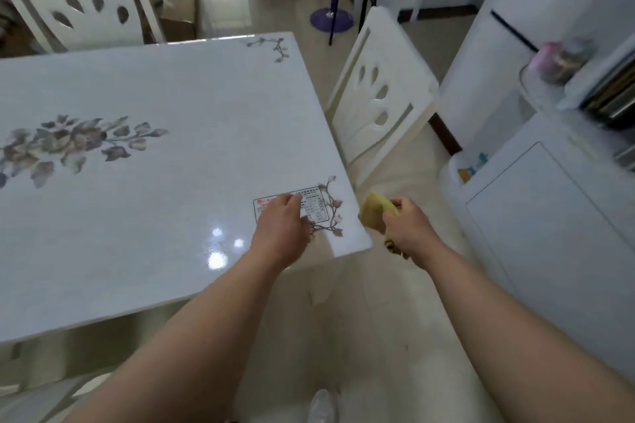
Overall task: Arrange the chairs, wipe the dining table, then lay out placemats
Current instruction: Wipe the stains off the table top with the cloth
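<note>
Right hand (pixel 407 227) grips a yellow cloth (pixel 372 208), held off the table (pixel 154 199) just past its near right corner, over the floor. Left hand (pixel 280 227): fingers loosely curled, tips on the label (pixel 316 208) at that corner, holding nothing I can see.

Step, my read: wiping, cloth not on the top right now. Can't tell how much is wiped; the top is glossy. Next move calls for bringing the cloth back onto the surface, pressing it flat, and getting the left hand out of its path.

Count: 1 table, 1 cloth, 2 chairs in plain view (far side (pixel 79 0), right side (pixel 381 96)), 0 placemats visible.
</note>
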{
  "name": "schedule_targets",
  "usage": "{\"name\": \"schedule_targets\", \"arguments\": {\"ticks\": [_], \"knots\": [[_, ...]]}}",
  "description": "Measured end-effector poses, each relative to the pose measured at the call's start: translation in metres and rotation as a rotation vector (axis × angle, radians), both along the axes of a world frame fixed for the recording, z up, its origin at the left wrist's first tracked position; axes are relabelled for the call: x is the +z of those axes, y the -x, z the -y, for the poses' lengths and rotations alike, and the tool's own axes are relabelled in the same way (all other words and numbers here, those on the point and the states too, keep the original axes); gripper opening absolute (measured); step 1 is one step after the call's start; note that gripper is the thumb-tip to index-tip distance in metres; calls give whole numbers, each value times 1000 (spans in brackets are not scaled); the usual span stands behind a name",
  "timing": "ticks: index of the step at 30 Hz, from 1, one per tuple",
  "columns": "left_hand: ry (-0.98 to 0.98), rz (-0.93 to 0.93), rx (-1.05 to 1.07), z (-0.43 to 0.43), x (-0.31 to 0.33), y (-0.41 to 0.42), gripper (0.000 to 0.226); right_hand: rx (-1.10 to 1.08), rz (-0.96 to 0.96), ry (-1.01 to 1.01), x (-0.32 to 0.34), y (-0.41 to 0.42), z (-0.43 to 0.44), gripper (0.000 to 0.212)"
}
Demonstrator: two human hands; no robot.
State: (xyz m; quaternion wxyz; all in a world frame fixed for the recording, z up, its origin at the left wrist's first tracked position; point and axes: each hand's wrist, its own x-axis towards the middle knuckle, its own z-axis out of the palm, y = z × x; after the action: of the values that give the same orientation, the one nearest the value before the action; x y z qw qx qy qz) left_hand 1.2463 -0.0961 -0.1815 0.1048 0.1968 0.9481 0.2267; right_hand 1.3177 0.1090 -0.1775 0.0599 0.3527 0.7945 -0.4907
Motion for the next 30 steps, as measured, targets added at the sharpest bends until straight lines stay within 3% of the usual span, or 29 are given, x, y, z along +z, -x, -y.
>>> {"name": "schedule_targets", "arguments": {"ticks": [5, 9, 15, 18, 24, 30], "knots": [[-100, 54, -144, -55, 48, -3, 58, 80, -112, 232, 64, -20, -30, 21], [-63, 66, -341, -98, 79, -2, 65, 139, -133, 230, 96, -34, -62, 32], [-9, -5, -505, -166, 107, -1, 12, 97, -135, 276, 124, -48, -94, 43], [-6, -43, -518, -193, 111, 8, 9, -35, -73, 339, 131, -52, -115, 43], [6, -42, -660, -255, 124, 26, 20, -215, 9, 211, 150, -63, -159, 31], [-74, 103, -810, -323, 140, 20, 22, -418, 62, 33, 164, -94, -198, 53]]}}
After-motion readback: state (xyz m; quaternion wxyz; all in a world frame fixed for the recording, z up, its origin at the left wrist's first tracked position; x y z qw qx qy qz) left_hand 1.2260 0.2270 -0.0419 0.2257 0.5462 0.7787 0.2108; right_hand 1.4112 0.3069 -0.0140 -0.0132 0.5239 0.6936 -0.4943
